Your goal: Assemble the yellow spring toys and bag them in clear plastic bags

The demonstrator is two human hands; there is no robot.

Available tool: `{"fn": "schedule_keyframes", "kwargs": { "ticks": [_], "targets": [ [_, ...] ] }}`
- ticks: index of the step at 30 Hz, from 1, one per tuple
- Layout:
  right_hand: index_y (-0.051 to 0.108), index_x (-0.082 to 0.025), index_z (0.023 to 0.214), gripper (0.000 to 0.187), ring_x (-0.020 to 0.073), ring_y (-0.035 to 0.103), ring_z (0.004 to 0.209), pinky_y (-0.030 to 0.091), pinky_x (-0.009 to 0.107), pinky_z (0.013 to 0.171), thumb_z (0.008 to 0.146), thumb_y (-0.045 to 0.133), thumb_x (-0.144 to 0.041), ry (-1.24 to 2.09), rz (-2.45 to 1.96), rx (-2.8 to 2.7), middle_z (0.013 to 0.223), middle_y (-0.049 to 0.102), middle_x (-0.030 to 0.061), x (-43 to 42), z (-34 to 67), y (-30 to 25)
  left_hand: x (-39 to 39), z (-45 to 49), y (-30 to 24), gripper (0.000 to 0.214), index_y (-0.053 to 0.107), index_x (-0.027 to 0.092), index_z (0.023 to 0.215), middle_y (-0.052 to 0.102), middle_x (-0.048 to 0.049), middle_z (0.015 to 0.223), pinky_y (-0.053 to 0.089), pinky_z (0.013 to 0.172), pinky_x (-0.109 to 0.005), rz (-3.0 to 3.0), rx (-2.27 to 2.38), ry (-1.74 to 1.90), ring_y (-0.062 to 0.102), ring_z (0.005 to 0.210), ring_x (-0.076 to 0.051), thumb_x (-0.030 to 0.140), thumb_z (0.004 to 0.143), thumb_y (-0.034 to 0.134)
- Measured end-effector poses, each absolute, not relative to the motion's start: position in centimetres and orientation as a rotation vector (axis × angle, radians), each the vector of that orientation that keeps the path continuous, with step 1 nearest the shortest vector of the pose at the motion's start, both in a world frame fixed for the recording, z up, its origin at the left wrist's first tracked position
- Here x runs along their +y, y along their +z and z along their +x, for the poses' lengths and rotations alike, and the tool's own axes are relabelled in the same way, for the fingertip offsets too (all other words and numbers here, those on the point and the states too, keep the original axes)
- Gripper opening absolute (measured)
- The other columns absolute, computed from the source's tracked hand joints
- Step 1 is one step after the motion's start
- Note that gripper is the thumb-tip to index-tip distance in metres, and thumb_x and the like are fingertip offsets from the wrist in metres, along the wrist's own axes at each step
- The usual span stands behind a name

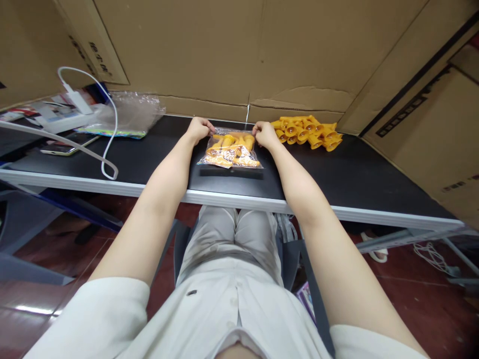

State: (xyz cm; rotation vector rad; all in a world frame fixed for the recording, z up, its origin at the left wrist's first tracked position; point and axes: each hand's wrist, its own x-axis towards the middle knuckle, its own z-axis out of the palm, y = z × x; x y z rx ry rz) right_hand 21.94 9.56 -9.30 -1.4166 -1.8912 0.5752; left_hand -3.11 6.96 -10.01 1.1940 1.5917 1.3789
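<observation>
A clear plastic bag with several yellow trumpet-shaped plastic pieces inside lies on the black tabletop in front of me. My left hand pinches its far left corner, fingers closed. At the opposite far corner, my right hand is closed on the bag's edge. Just right of that hand rests a pile of loose yellow trumpet-shaped pieces, their flared ends facing various ways. The fingertips are small in view, so the exact grip on the plastic is hard to make out.
Cardboard walls enclose the table at the back and right. On the left are a stack of clear bags, a phone, a white power strip and a looping white cable.
</observation>
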Motion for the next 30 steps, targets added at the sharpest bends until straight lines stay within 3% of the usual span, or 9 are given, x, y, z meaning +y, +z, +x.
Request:
{"fn": "schedule_keyframes", "kwargs": {
  "ticks": [3, 7, 12, 15, 19, 23, 27, 30],
  "targets": [
    [0.051, -0.023, 0.068, 0.036, 0.0194, 0.062, 0.086, 0.053, 0.031, 0.1, 0.081, 0.047, 0.011, 0.395, -1.354, -2.022, 0.08, 0.063, 0.0026, 9.9, 22.1, -9.4, 6.6, -3.2, -9.9, 0.025, 0.062, 0.024, 0.059, 0.065, -0.0015, 0.059, 0.06, 0.104, -0.033, 1.389, 1.674, 1.346, 0.076, 0.095, -0.025, -0.001, 0.057, 0.062],
    [0.05, -0.023, 0.067, 0.035, 0.0232, 0.062, 0.096, 0.049, 0.032, 0.105, 0.084, 0.05, 0.007, 0.412, -1.35, -2.062, 0.086, 0.066, 0.0061, 9.8, 22.0, -9.1, 6.3, -3.0, -9.5, 0.024, 0.064, 0.024, 0.058, 0.065, -0.0028, 0.061, 0.053, 0.116, -0.035, 1.593, 1.79, 1.267, 0.074, 0.112, -0.03, 0.001, 0.054, 0.056],
    [0.046, -0.024, 0.062, 0.044, 0.0193, 0.051, 0.08, 0.048, 0.031, 0.092, 0.104, 0.058, -0.014, 0.425, -1.429, -2.039, 0.068, 0.047, 0.0007, 8.8, 21.5, -8.6, 6.5, -2.9, -9.2, 0.018, 0.069, 0.021, 0.066, 0.078, -0.0096, 0.081, 0.052, 0.118, -0.037, 1.724, 1.912, 1.184, 0.074, 0.115, -0.033, 0.005, 0.062, 0.061],
    [0.047, -0.024, 0.063, 0.047, 0.0174, 0.045, 0.075, 0.049, 0.029, 0.087, 0.105, 0.068, -0.03, 0.414, -1.462, -2.037, 0.064, 0.039, -0.0024, 8.9, 21.6, -8.7, 6.6, -2.9, -8.8, 0.02, 0.072, 0.02, 0.074, 0.079, -0.009, 0.085, 0.055, 0.115, -0.037, 1.741, 1.902, 1.164, 0.074, 0.115, -0.033, 0.006, 0.064, 0.063],
    [0.052, -0.022, 0.071, 0.037, 0.0143, 0.051, 0.076, 0.051, 0.025, 0.081, 0.094, 0.081, -0.022, 0.536, -1.422, -1.947, 0.068, 0.05, -0.0036, 9.3, 21.7, -9.0, 6.5, -2.8, -7.9, 0.023, 0.069, 0.021, 0.071, 0.079, -0.0107, 0.096, 0.049, 0.123, -0.036, 1.826, 1.817, 1.118, 0.071, 0.125, -0.034, 0.003, 0.059, 0.061],
    [0.059, -0.021, 0.09, 0.029, 0.0098, 0.055, 0.068, 0.051, 0.02, 0.068, 0.087, 0.084, -0.008, 0.905, -1.28, -1.725, 0.075, 0.063, -0.0058, 8.6, 21.7, -8.5, 6.5, -2.7, -7.6, 0.022, 0.071, 0.019, 0.071, 0.079, -0.0138, 0.116, 0.043, 0.128, -0.033, 1.894, 1.714, 1.117, 0.067, 0.136, -0.033, 0.004, 0.061, 0.061],
    [0.068, -0.016, 0.084, 0.021, 0.0075, 0.054, 0.06, 0.048, 0.018, 0.063, 0.092, 0.085, -0.01, 1.155, -1.226, -1.663, 0.067, 0.065, -0.0034, 7.8, 22.3, -7.8, 7.3, -2.7, -8.2, 0.031, 0.082, 0.017, 0.092, 0.078, -0.0127, 0.126, 0.044, 0.129, -0.036, 2.04, 1.626, 1.142, 0.065, 0.141, -0.033, 0.01, 0.07, 0.061],
    [0.069, -0.016, 0.075, 0.031, 0.0095, 0.057, 0.059, 0.047, 0.02, 0.06, 0.088, 0.096, -0.022, 1.254, -1.205, -1.646, 0.065, 0.069, -0.0002, 8.0, 23.1, -7.5, 8.2, -2.4, -8.8, 0.043, 0.082, 0.014, 0.114, 0.077, -0.0112, 0.135, 0.047, 0.129, -0.041, 2.286, 1.562, 1.115, 0.065, 0.139, -0.031, 0.016, 0.08, 0.056]
  ]
}}
